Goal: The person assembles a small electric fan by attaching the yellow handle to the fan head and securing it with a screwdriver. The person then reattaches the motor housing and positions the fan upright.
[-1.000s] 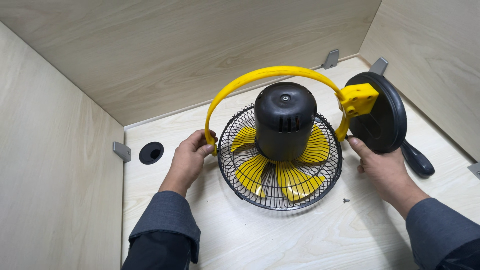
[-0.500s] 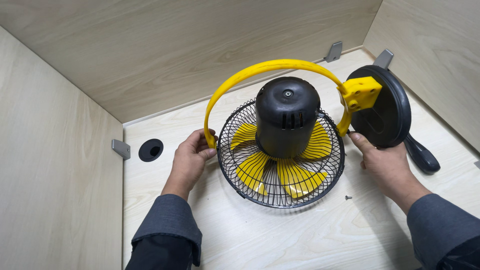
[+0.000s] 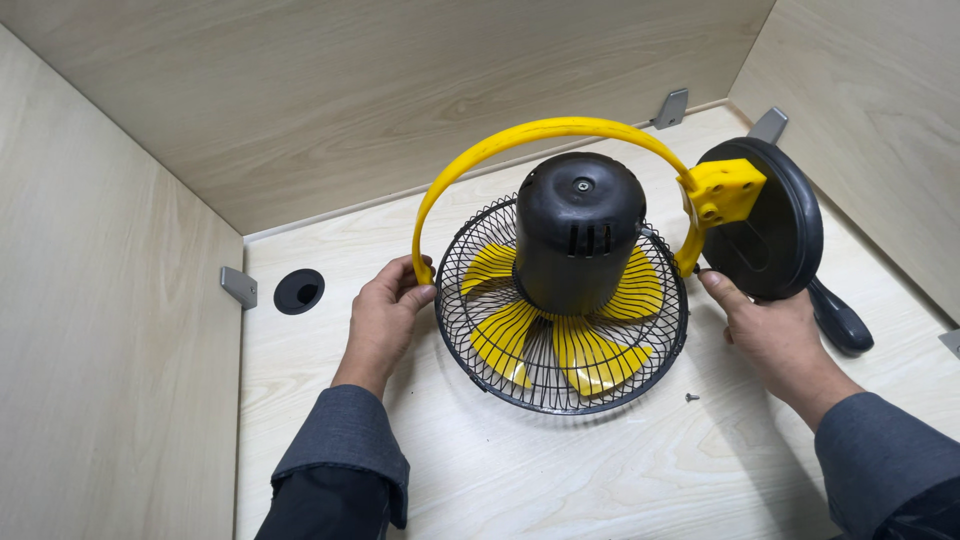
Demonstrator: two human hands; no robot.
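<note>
Fan [image 3: 565,300] lies face-down on tabletop [image 3: 620,470]. Left hand [image 3: 385,315] clamped on yellow bracket [image 3: 530,132] end; right hand [image 3: 775,330] grips the round base [image 3: 775,215].

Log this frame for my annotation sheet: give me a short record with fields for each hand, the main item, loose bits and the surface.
left hand: grips the left end of the yellow bracket at the grille edge
right hand: at the grille's right side, below the round black base
fan: lies face down, black motor housing up, yellow blades behind black wire grille
loose bits: small screw on the table
surface: pale wood table with a round cable hole
</note>
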